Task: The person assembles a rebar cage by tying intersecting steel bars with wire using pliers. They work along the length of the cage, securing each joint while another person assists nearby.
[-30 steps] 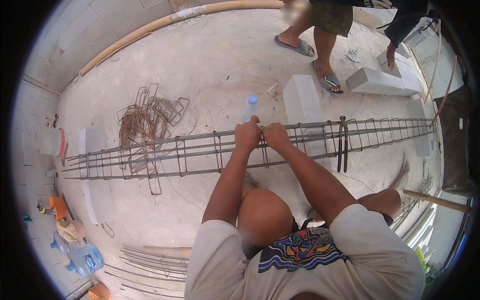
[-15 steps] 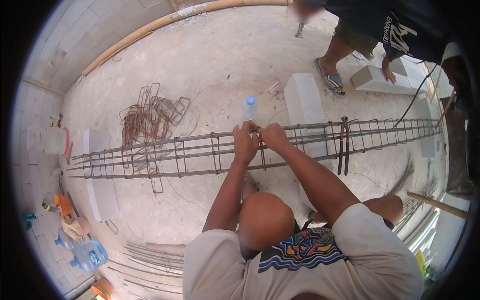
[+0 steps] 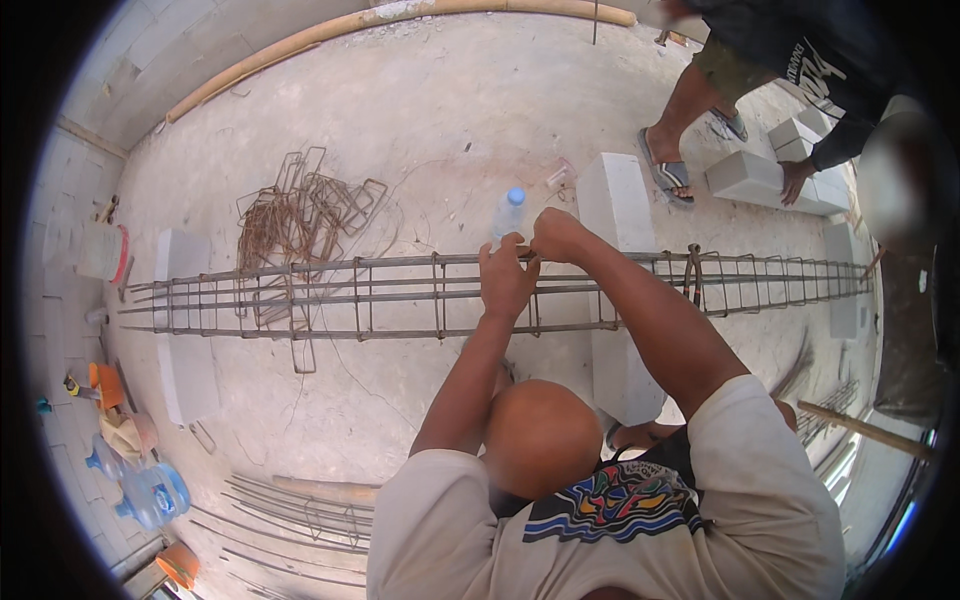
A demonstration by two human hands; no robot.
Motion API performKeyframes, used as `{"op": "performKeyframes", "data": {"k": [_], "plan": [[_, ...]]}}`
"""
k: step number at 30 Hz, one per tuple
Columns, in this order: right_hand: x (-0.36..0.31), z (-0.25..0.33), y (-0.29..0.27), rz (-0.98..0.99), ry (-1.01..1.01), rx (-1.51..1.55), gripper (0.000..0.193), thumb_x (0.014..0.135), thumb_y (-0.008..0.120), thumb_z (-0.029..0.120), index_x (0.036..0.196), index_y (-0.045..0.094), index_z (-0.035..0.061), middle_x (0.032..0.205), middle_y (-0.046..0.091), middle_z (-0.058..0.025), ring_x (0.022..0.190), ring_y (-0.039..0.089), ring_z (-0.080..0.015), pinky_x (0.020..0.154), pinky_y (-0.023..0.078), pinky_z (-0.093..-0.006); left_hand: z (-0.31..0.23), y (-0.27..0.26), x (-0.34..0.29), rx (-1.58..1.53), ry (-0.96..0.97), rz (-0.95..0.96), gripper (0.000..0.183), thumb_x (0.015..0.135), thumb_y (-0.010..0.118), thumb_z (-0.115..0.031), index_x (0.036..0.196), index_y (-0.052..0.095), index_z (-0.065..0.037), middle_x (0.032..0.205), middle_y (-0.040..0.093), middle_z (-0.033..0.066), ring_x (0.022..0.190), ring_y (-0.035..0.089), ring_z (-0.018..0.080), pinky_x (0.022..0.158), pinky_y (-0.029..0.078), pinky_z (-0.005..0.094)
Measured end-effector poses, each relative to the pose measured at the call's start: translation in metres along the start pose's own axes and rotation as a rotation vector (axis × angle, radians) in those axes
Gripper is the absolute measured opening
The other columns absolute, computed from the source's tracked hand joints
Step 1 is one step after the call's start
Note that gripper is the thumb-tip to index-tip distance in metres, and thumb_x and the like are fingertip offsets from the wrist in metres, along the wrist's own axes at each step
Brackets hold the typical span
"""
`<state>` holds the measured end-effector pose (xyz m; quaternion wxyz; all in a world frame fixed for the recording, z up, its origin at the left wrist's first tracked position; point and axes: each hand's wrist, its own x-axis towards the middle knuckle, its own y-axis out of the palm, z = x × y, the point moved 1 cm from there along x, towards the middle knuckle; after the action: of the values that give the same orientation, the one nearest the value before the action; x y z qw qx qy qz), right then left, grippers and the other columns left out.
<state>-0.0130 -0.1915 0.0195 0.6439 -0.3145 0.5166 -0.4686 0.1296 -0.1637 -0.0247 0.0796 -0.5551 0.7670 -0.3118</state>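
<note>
A long rebar cage (image 3: 400,297), long bars with square stirrups, runs from left to right in front of me. My left hand (image 3: 508,280) is closed around its far top bar, fingertips by a stirrup. Right beside it, my right hand (image 3: 560,236) is a closed fist just over the same bar; whatever its fingers pinch is hidden. Pincers (image 3: 697,275) with dark handles hang on the cage to the right of my hands. Just beyond my left hand a small clear water bottle (image 3: 509,214) with a blue cap stands on the floor.
Pale blocks (image 3: 185,370) lie under the cage, one more (image 3: 612,200) near my right hand. Loose stirrups (image 3: 305,215) are heaped beyond the cage. At upper right a co-worker's hand (image 3: 795,180) rests by blocks. Loose bars (image 3: 290,515) and large water jugs (image 3: 155,495) lie lower left.
My right hand has risen slightly and moved right, off the left hand's fingertips. My view has shifted a little. The co-worker's hand remains on the blocks.
</note>
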Motion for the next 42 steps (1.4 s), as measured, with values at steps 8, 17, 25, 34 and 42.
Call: {"op": "performKeyframes", "data": {"k": [8, 17, 25, 34, 42], "plan": [[-0.016, 0.033, -0.042, 0.145, -0.159, -0.187, 0.016, 0.075, 0.066, 0.015, 0.085, 0.071, 0.0036, 0.085, 0.068, -0.0173, 0.083, 0.067, -0.034, 0.07, 0.053, -0.0437, 0.0, 0.001, 0.001, 0.009, -0.07, -0.005, 0.048, 0.077, 0.072, -0.01, 0.118, 0.047, -0.01, 0.085, 0.071, 0.0043, 0.087, 0.066, 0.0234, 0.105, 0.031, 0.0466], [-0.006, 0.018, -0.03, 0.069, 0.052, -0.229, 0.016, 0.078, 0.063, 0.015, 0.088, 0.071, 0.0061, 0.09, 0.069, -0.0167, 0.085, 0.068, -0.0322, 0.071, 0.054, -0.0416, -0.003, -0.006, 0.004, -0.013, -0.11, 0.038, 0.049, 0.079, 0.069, -0.015, 0.122, 0.047, -0.008, 0.084, 0.071, 0.0042, 0.089, 0.066, 0.0226, 0.108, 0.027, 0.0454], [-0.012, -0.011, 0.007, 0.061, -0.283, -0.192, 0.02, 0.071, 0.067, 0.016, 0.085, 0.07, 0.0023, 0.078, 0.067, -0.0179, 0.074, 0.067, -0.0326, 0.068, 0.053, -0.0432, -0.008, 0.005, 0.007, 0.007, -0.032, 0.051, 0.041, 0.077, 0.071, -0.012, 0.115, 0.055, -0.011, 0.085, 0.07, 0.0042, 0.088, 0.065, 0.0231, 0.107, 0.029, 0.0472], [-0.116, 0.028, 0.001, -0.189, 0.007, 0.608, 0.037, 0.091, 0.054, 0.03, 0.082, 0.063, -0.005, 0.081, 0.066, -0.0237, 0.085, 0.065, -0.0355, 0.079, 0.049, -0.0442, 0.008, 0.006, -0.003, 0.083, 0.106, 0.051, 0.022, 0.09, 0.061, -0.025, 0.103, 0.064, -0.007, 0.096, 0.069, 0.0104, 0.095, 0.063, 0.0285, 0.106, 0.028, 0.051], [-0.256, -0.132, 0.018, -0.299, 0.913, 0.212, 0.084, 0.079, 0.07, 0.047, 0.141, 0.031, 0.005, 0.118, 0.056, -0.0234, 0.102, 0.062, -0.0391, 0.087, 0.05, -0.0487, 0.001, 0.001, -0.01, 0.013, 0.124, 0.076, 0.023, 0.096, 0.053, -0.025, 0.095, 0.066, -0.005, 0.09, 0.067, 0.0112, 0.09, 0.061, 0.0299, 0.108, 0.027, 0.0559]]}}
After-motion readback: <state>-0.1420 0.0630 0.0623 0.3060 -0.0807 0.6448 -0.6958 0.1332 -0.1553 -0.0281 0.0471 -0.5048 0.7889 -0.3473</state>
